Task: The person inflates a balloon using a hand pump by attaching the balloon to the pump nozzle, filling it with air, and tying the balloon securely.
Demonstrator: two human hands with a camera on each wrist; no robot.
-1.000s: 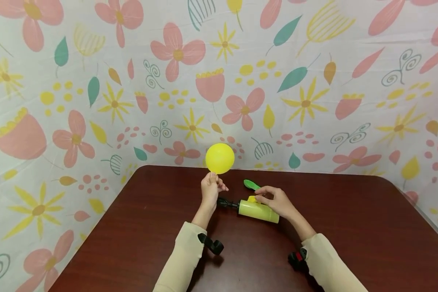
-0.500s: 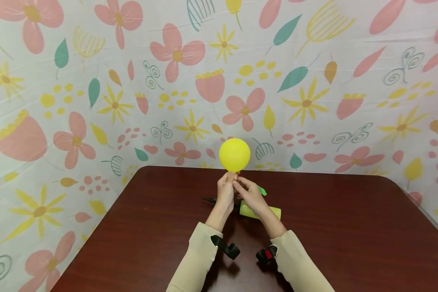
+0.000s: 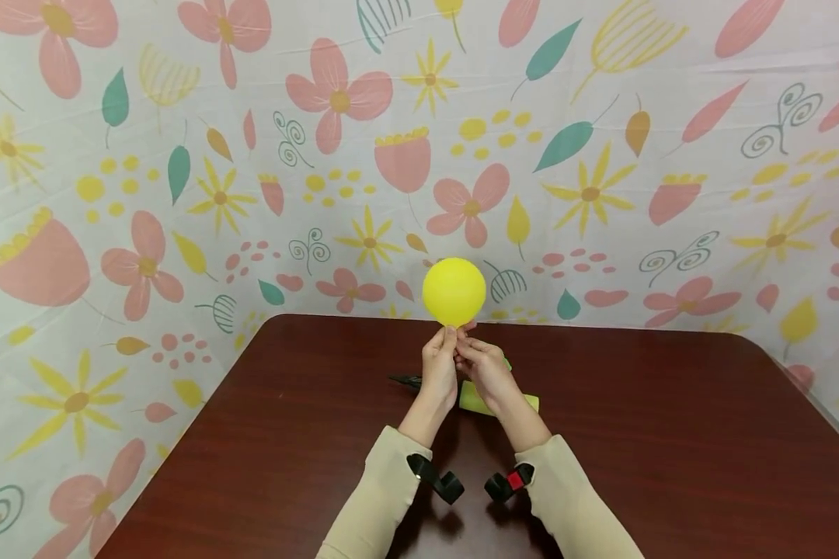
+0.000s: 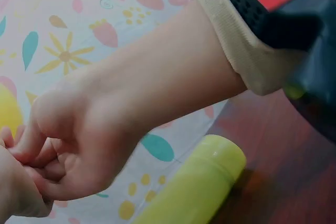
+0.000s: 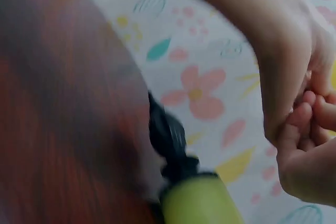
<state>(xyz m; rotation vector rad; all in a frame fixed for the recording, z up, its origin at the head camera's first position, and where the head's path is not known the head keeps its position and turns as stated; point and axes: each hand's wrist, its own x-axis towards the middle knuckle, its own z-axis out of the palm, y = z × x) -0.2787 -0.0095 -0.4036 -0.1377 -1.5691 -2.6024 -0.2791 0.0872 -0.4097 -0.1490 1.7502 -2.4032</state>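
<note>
A round, inflated yellow balloon (image 3: 454,292) stands upright above both hands in the head view. My left hand (image 3: 439,363) pinches its neck between thumb and fingers. Close against it, my right hand (image 3: 492,374) pinches at the neck too; the fingertips hide the balloon's end. In the left wrist view the right hand (image 4: 86,135) reaches in with thumb and fingers drawn together. Behind the wrists a yellow-green balloon pump (image 3: 471,398) lies on the table, partly covered. Its black nozzle (image 5: 168,132) shows in the right wrist view.
The dark brown table (image 3: 287,435) ends at a flower-print cloth (image 3: 252,155) behind and left. A small green piece (image 3: 507,363), mostly hidden, lies beyond the right hand. Black cameras (image 3: 510,483) are strapped to both wrists.
My right hand has left the pump and come leftward to the balloon's neck, meeting the left hand. The left hand and balloon have moved right and slightly up.
</note>
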